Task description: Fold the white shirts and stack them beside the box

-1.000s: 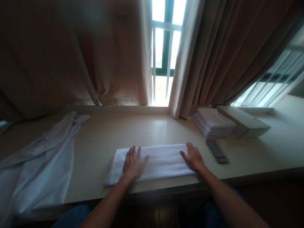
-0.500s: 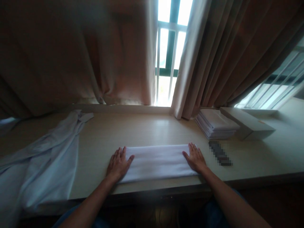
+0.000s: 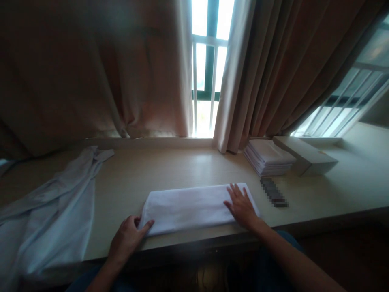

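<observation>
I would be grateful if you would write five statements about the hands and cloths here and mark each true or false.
1. The left hand and right hand both touch the folded white cloth. True.
2. The left hand lies flat on the cloth's middle. False: the left hand is at its left end, fingers curled.
3. The stack of folded cloths stands beside a box. True.
4. The background is entirely dark. False: a bright window shows between curtains.
5. The rumpled white cloth lies left of the folded one. True.
</observation>
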The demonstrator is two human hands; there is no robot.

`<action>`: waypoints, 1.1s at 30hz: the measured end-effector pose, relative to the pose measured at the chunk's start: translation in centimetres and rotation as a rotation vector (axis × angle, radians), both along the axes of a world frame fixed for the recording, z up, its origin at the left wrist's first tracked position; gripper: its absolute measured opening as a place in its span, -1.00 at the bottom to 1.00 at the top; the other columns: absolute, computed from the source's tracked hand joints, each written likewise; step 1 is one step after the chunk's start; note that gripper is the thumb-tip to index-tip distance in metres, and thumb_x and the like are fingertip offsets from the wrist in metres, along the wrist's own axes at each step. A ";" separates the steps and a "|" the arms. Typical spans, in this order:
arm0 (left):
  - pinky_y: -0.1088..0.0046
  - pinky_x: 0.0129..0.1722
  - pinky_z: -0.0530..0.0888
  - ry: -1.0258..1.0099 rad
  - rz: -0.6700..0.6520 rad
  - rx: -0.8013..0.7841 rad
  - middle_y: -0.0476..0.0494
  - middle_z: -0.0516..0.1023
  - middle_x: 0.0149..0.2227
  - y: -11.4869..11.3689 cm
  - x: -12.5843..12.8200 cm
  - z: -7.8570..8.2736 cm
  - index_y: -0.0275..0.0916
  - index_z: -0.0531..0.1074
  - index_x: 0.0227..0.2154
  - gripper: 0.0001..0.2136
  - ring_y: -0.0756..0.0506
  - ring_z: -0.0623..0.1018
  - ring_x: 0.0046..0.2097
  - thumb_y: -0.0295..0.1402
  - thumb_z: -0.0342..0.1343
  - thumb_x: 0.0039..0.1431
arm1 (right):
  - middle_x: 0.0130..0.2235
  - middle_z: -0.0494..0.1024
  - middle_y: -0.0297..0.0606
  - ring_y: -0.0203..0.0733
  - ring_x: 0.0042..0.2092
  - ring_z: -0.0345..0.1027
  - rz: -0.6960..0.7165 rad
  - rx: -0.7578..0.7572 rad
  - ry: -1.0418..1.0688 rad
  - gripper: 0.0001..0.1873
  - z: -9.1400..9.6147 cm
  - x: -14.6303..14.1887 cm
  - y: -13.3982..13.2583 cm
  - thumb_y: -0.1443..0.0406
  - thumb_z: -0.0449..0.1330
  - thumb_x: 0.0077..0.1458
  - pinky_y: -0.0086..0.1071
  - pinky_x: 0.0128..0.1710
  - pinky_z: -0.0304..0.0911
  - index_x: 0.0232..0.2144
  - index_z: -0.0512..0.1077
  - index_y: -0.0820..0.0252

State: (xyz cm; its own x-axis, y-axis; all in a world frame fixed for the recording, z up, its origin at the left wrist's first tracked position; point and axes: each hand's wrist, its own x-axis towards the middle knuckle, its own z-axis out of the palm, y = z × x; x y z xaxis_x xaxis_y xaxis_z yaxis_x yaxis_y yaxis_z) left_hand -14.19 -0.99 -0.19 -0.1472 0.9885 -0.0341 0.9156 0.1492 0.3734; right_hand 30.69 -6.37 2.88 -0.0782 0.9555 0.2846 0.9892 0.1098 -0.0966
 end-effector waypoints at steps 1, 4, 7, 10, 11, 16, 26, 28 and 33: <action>0.31 -0.15 0.39 0.001 0.010 -0.026 -0.30 0.53 -0.16 -0.2 0.0 0.0 -0.31 0.41 -0.16 -0.33 -0.25 0.51 -0.12 0.22 -0.03 -0.07 | 0.35 -0.07 -0.14 -0.04 0.37 -0.40 0.081 -0.005 0.007 -0.30 0.2 -1.9 -0.8 -0.07 -0.21 0.28 0.01 0.30 -0.44 0.30 0.03 0.19; 0.31 -0.22 0.39 0.003 0.018 -0.087 -0.27 0.56 -0.23 -0.2 0.2 0.4 -0.26 0.45 -0.27 -0.44 -0.25 0.53 -0.19 0.17 0.00 -0.06 | 0.36 -0.11 -0.19 -0.01 0.37 -0.38 0.198 -0.015 0.079 -0.30 -0.2 -8.0 -2.4 -0.09 -0.16 0.25 0.03 0.30 -0.36 0.30 0.01 0.10; 0.34 -0.22 0.38 -0.050 -0.009 -0.102 -0.23 0.59 -0.25 0.1 0.0 0.6 -0.23 0.48 -0.33 -0.54 -0.24 0.54 -0.18 0.08 0.03 -0.06 | 0.36 -0.12 -0.16 0.06 0.36 -0.36 0.225 -0.034 0.149 -0.28 -1.3 -12.6 -2.6 -0.10 -0.13 0.23 0.08 0.28 -0.30 0.31 0.00 0.09; 0.36 -0.22 0.37 -0.096 -0.009 -0.101 -0.21 0.60 -0.25 0.5 -0.5 0.4 -0.21 0.50 -0.35 -0.56 -0.24 0.55 -0.16 0.07 0.04 -0.07 | 0.35 -0.09 -0.13 0.08 0.36 -0.34 0.209 -0.052 0.170 -0.29 -2.5 -14.0 -2.7 -0.09 -0.15 0.25 0.10 0.27 -0.30 0.32 -0.02 0.09; 0.36 -0.22 0.37 -0.101 0.001 -0.104 -0.21 0.61 -0.26 0.6 -0.6 0.3 -0.21 0.51 -0.36 -0.56 -0.24 0.55 -0.17 0.07 0.05 -0.09 | 0.35 -0.10 -0.14 0.07 0.36 -0.36 0.211 -0.050 0.161 -0.29 -3.0 -13.8 -2.9 -0.09 -0.15 0.25 0.11 0.27 -0.32 0.32 -0.04 0.08; 0.38 -0.29 0.35 -0.091 -0.002 -0.112 -0.16 0.61 -0.33 0.8 -0.7 0.1 -0.19 0.49 -0.43 -0.59 -0.22 0.55 -0.23 0.07 0.05 -0.11 | 0.37 -0.20 -0.24 0.07 0.37 -0.44 0.153 -0.052 0.090 -0.29 -4.3 -10.0 -4.0 -0.10 -0.13 0.24 0.10 0.28 -0.38 0.33 -0.14 -0.04; 0.41 -0.28 0.37 -0.125 -0.026 -0.069 -0.12 0.59 -0.28 0.8 -0.6 -0.5 -0.18 0.41 -0.35 -0.65 -0.17 0.55 -0.21 -0.04 0.12 -0.14 | 0.38 -0.19 -0.28 0.01 0.37 -0.47 -0.345 -0.177 -0.022 -0.30 -5.2 2.5 -3.7 -0.11 -0.29 0.25 0.10 0.27 -0.39 0.34 -0.14 -0.01; 0.41 -0.27 0.37 -0.127 -0.024 -0.066 -0.13 0.58 -0.28 0.8 -0.6 -0.7 -0.18 0.41 -0.34 -0.65 -0.18 0.55 -0.21 -0.04 0.12 -0.14 | 0.38 -0.21 -0.30 0.01 0.37 -0.49 -0.384 -0.165 -0.038 -0.30 -5.4 3.3 -3.8 -0.10 -0.30 0.26 0.13 0.26 -0.37 0.34 -0.16 -0.01; 0.40 -0.25 0.39 -0.107 -0.014 -0.086 -0.13 0.57 -0.28 0.5 -0.4 -0.4 -0.20 0.40 -0.27 -0.63 -0.17 0.55 -0.22 -0.06 0.10 -0.09 | 0.38 -0.24 -0.31 0.01 0.37 -0.51 -0.382 -0.164 -0.053 -0.30 -5.6 3.0 -3.8 -0.11 -0.32 0.25 0.13 0.26 -0.36 0.34 -0.19 -0.01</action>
State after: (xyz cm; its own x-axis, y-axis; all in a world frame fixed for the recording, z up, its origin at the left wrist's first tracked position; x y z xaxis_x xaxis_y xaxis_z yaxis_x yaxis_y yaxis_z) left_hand -14.57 -0.46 -0.55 -0.1246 0.9832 -0.1336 0.8735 0.1726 0.4553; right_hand 33.67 -10.20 -2.76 0.2803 0.9508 0.1317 0.9599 -0.2788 -0.0300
